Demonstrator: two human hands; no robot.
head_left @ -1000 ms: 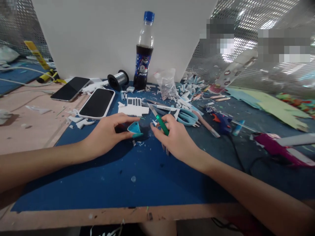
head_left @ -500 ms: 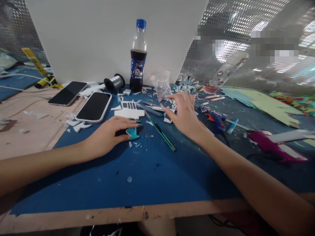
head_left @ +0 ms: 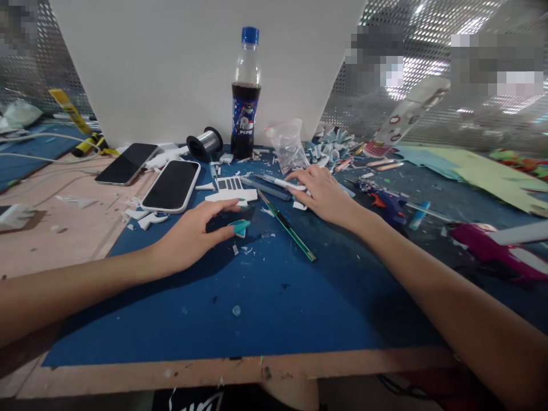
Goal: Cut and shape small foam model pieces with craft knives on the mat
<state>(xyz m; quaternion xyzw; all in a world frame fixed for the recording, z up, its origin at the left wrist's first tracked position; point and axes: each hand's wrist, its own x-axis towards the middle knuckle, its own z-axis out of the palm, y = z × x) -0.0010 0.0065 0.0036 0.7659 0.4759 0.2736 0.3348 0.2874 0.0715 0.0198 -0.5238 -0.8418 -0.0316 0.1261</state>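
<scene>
My right hand is at the middle right of the mat, with thumb and fingertips closed around the rear part of a slim white pen. My left hand hovers low over the mat, its thumb and fingers apart. A small teal piece shows at the left thumb tip; where it ends and the nail begins is hard to tell. Beyond the left fingers lies a white cut foam piece with dark slots. Between the hands lies a green-and-black craft knife, and a grey-blue stick rests under the pen.
Two phones lie at left, near a wire spool. A Pepsi bottle stands by the white board, beside a clear plastic bag. Foam scraps, a blue glue gun and a magenta glue gun are at right.
My right hand has come down and its fingers have closed on the pen. My left thumb and fingers have spread apart around the teal piece. The view has shifted slightly.
</scene>
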